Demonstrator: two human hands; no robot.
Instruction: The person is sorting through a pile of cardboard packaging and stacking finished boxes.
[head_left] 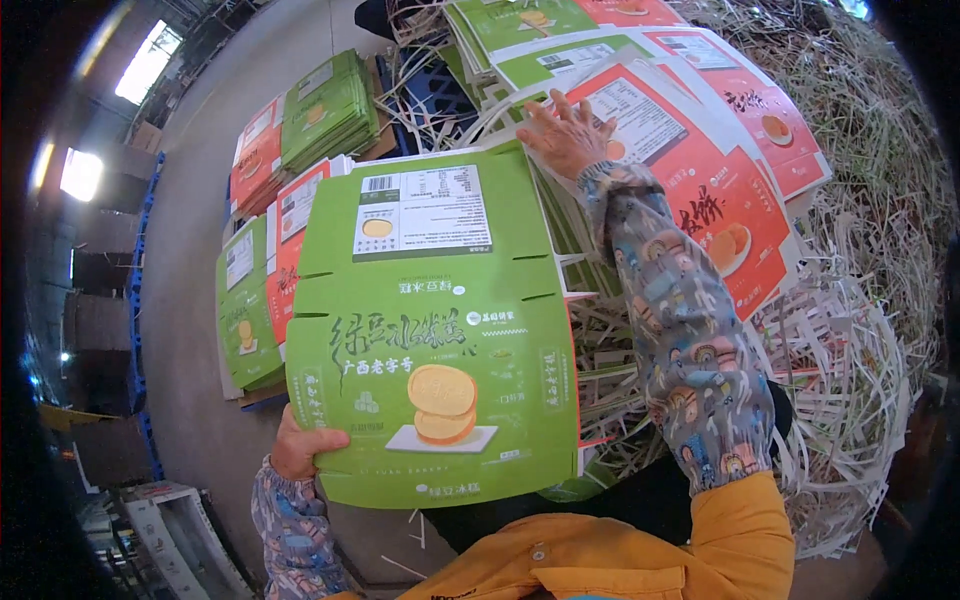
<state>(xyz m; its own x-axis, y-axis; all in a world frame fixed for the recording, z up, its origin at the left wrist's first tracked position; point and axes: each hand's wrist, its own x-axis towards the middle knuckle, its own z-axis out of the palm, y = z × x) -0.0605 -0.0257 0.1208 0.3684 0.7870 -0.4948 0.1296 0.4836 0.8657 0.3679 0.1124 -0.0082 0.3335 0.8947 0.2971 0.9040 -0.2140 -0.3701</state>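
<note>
A green printed cardboard box blank (pixel 400 300), with slots cut in its sides and pictures of pale round cakes, lies before me. My left hand (pixel 305 445) is closed on its lower left edge, thumb on top, fingers hidden beneath. Farther off, my right hand (pixel 568 135) is spread, its fingers apart, resting near the white margin of a red printed blank (pixel 735 215). That red blank lies on a stack of several sheets to the right. Whether the right hand presses on the red sheet or the green one's corner, I cannot tell.
Stacks of green blanks (pixel 325 110) and red blanks (pixel 258 155) stand on the left. More green sheets (pixel 510 25) lie at the top, near a dark blue pallet (pixel 435 95). Shredded paper strips (pixel 820 400) heap up on the right. Grey floor (pixel 190 290) lies left.
</note>
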